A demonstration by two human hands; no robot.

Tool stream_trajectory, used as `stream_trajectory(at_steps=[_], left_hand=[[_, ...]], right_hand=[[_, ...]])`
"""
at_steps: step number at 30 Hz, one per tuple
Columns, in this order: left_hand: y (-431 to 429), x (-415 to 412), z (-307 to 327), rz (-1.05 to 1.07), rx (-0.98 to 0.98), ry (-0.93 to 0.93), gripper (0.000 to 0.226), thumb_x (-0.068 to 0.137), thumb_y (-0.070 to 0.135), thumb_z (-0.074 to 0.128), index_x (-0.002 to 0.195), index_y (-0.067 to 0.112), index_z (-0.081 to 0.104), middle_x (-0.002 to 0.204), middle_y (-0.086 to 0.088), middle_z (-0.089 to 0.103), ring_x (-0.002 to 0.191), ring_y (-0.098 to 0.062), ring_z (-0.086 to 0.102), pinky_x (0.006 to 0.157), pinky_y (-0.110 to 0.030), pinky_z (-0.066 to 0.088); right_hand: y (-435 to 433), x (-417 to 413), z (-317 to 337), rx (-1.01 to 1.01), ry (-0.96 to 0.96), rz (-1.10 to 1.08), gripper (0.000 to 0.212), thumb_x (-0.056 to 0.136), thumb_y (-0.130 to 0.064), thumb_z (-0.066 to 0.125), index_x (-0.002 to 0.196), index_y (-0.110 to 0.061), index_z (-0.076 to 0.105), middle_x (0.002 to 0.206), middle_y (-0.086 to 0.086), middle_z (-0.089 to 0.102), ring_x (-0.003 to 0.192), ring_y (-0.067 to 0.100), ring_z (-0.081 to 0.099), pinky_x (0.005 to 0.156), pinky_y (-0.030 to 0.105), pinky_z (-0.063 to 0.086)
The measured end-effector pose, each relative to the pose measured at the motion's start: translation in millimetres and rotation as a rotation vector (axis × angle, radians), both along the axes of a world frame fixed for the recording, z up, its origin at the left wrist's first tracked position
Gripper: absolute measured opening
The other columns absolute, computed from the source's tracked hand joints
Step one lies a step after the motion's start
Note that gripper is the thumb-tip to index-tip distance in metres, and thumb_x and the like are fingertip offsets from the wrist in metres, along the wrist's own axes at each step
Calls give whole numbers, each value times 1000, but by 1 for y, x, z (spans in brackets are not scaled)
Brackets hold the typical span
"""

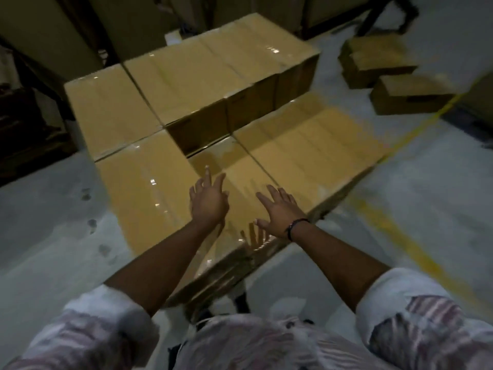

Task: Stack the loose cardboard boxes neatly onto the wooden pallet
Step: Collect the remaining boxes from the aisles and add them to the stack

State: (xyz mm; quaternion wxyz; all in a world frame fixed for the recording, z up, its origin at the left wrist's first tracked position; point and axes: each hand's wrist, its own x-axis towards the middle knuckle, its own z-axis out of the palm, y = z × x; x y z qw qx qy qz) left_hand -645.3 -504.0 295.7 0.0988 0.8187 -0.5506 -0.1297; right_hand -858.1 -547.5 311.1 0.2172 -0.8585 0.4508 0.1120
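Cardboard stack (186,76) part-built: left hand (208,202) and right hand (277,213) spread wide, empty, over near low box (248,177); probably between placements, next fetch loose boxes (378,60) from the floor, far right.

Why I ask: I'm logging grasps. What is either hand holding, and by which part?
Nothing: the left hand and right hand are open, fingers spread, above the stacked cardboard boxes.

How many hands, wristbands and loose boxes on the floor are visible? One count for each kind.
Hands: 2, left hand and right hand
Wristbands: 1, on the right wrist
Loose boxes on the floor: 3, though blurred
Total: 6
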Motion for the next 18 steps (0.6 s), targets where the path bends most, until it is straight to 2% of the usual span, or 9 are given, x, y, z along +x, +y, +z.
stream_trajectory(at_steps=[8,13,18], left_hand=[[-79,-219,50,-259,-132,102,55,101,39,58,153,30,40,169,-9,18,145,-39,35,118,-54,29],[-132,-310,68,-444,-144,90,53,101,45,57,150,31,44,166,-4,28,142,-35,40,115,-51,35],[-197,-374,54,-560,-117,89,52,98,48,59,145,27,51,156,-6,43,133,-34,50,106,-50,45]], right_hand=[[-52,-220,43,-123,-34,-424,81,95,-60,54,161,-31,16,169,6,6,154,35,8,122,55,17],[-88,-306,53,-168,-129,-603,79,96,-61,53,160,-29,20,169,7,9,153,35,12,119,56,22],[-129,-372,47,-174,-180,-713,80,95,-63,53,160,-28,21,168,8,13,152,34,16,118,53,26]])
